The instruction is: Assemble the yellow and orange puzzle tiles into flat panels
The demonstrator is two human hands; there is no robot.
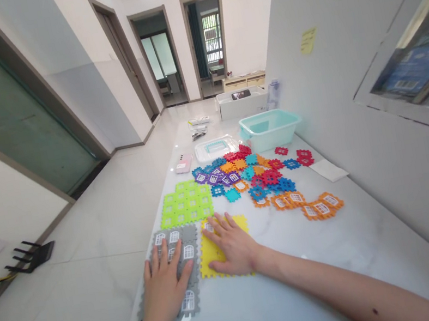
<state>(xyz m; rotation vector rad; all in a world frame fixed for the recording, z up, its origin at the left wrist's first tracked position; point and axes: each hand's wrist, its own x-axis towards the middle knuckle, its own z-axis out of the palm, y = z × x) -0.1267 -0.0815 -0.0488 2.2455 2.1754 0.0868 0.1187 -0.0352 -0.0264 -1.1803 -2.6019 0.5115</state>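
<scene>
My left hand [168, 279] lies flat with fingers spread on a grey panel of joined interlocking tiles [193, 288], some with white window inserts. Beside it, my right hand [233, 246] rests open on a yellow panel of joined tiles [209, 261] and covers much of it. Touching or nearly touching the far edges of both is a light green panel [187, 204] of joined tiles with window openings. Just beyond the right hand is a loose spread of tiles: purple ones [221, 176], blue ones [286, 185], red ones [270, 177] and orange ones [295, 197].
Farther back stand a turquoise bin [270, 136] and a clear lid [216, 149], with a pink phone [183, 163] near the table's left edge. A folded white paper [329, 169] lies by the right wall. A white box [242, 105] is at the far end.
</scene>
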